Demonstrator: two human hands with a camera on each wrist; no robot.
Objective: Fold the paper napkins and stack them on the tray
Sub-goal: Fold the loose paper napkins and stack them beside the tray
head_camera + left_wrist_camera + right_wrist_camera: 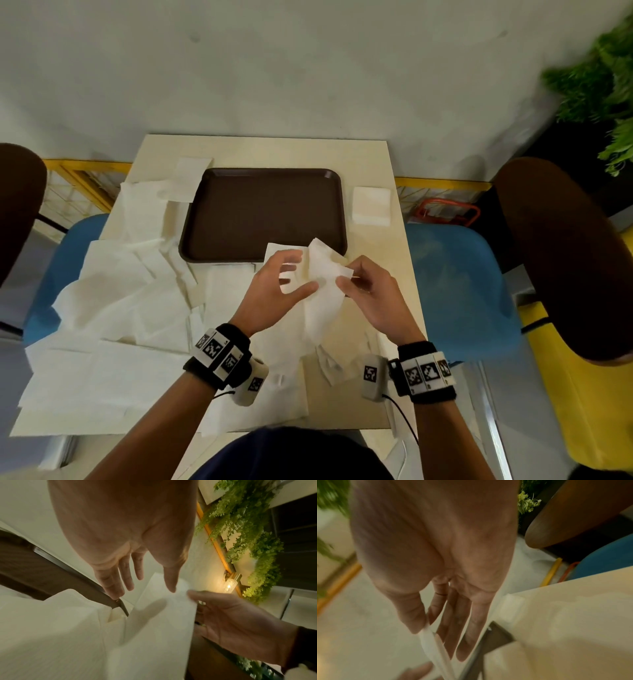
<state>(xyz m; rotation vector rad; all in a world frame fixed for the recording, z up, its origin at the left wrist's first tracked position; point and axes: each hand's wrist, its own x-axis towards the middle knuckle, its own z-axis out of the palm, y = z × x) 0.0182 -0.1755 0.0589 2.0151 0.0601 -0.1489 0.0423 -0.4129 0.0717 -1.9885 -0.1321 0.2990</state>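
Risk of a skewed crease or tear: napkin [322,284] lifted at tray's [219,178] five o'clock, pinched by right hand [371,301], left hand [274,291] fingers spread, thumb touching.

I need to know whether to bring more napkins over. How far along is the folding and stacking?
Early, it seems. The tray holds no napkins. A small folded stack sits on the table right of it, perhaps finished ones. In hand: the right hand pinches one napkin while the left hand spreads open against it. Left: many unfolded napkins across the table's left side.
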